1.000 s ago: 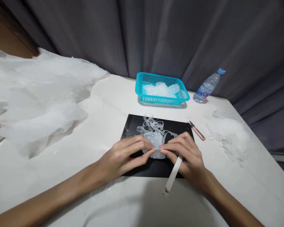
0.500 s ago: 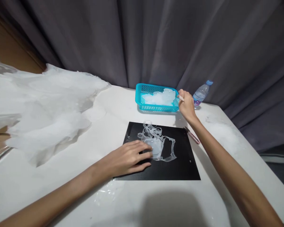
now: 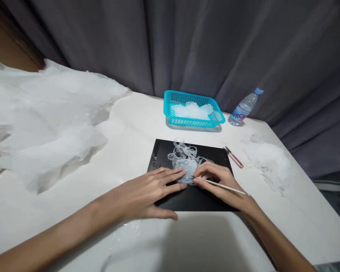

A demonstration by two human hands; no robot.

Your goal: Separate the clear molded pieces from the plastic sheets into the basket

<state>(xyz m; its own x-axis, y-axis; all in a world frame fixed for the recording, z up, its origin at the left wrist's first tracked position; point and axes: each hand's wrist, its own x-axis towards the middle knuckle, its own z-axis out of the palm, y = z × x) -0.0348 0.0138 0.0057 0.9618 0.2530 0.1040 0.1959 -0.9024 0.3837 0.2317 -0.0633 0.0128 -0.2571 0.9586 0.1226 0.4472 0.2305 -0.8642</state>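
Observation:
A translucent silicone-like sheet piece [image 3: 187,165] lies on a black mat [image 3: 172,200], with stringy clear loops trailing from its far side. My left hand [image 3: 155,187] rests flat with fingers spread, its fingertips on the sheet's left part. Pinched in my right hand [image 3: 221,181] is a thin white pen-like tool [image 3: 229,187]. Its dark, slender tip is at the sheet's surface, close to my left fingertips. My right fingers hide the sheet's right edge.
Beyond the mat stands a turquoise basket [image 3: 194,122] holding translucent pieces. A water bottle [image 3: 242,109] is to its right. Pink-handled snips [image 3: 234,157] lie by the mat's right corner. Thin white sheeting [image 3: 59,124] is heaped at left; whitish scraps [image 3: 269,162] lie at right.
My right hand has come down from the basket's right end to the sheet, bringing the white tool. My left hand stays on the sheet, its thumb spread wider. The camera view has shifted slightly.

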